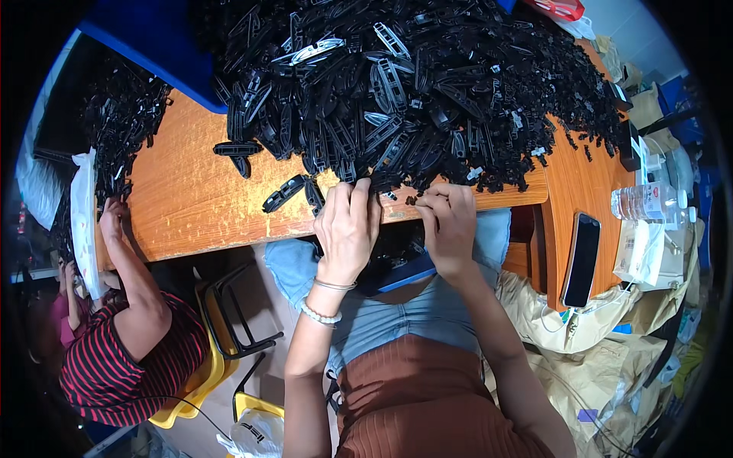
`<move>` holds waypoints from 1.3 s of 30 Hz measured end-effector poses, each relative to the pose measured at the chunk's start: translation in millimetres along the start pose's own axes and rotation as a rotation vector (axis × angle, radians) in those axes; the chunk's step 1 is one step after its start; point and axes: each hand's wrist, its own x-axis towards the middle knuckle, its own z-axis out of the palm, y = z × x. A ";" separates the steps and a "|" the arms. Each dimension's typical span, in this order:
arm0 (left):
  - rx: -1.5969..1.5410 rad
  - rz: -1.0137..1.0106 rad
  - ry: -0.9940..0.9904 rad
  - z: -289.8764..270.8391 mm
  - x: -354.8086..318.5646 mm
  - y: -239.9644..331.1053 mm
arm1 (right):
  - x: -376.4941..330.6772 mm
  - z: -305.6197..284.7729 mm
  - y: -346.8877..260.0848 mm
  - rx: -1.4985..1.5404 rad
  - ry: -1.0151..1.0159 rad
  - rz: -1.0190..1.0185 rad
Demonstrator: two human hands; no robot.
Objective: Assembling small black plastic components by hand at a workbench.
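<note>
A large heap of black plastic parts (pixel 397 99) covers the far part of the wooden table (pixel 198 175). Long curved frame-like pieces lie on the left of it, and much smaller clips (pixel 565 99) on the right. At the table's front edge, my left hand (pixel 347 225) is closed with its fingers bent down at the heap; what they grip is hidden. A curved black frame (pixel 284 193) lies just left of it. My right hand (pixel 450 229) is closed, its thumb and fingertips pinching at a small black clip (pixel 411 201).
A blue bin (pixel 397 282) with black parts sits on my lap below the edge. On the right are a phone (pixel 582 259) and water bottles (pixel 645 202). At left another person (pixel 137 351) works by more black parts, near a yellow chair (pixel 217 359).
</note>
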 end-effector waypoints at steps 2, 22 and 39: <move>-0.010 0.011 0.076 -0.3 -3.9 -0.2 | -0.3 -4.6 -2.0 0.075 0.056 -0.066; -1.296 -0.706 -0.439 -38.3 -31.9 28.9 | -19.0 -38.7 -42.7 0.860 -0.061 0.420; -1.346 -0.767 -0.387 -36.8 -43.9 36.3 | -28.7 -39.9 -47.8 0.723 -0.012 0.352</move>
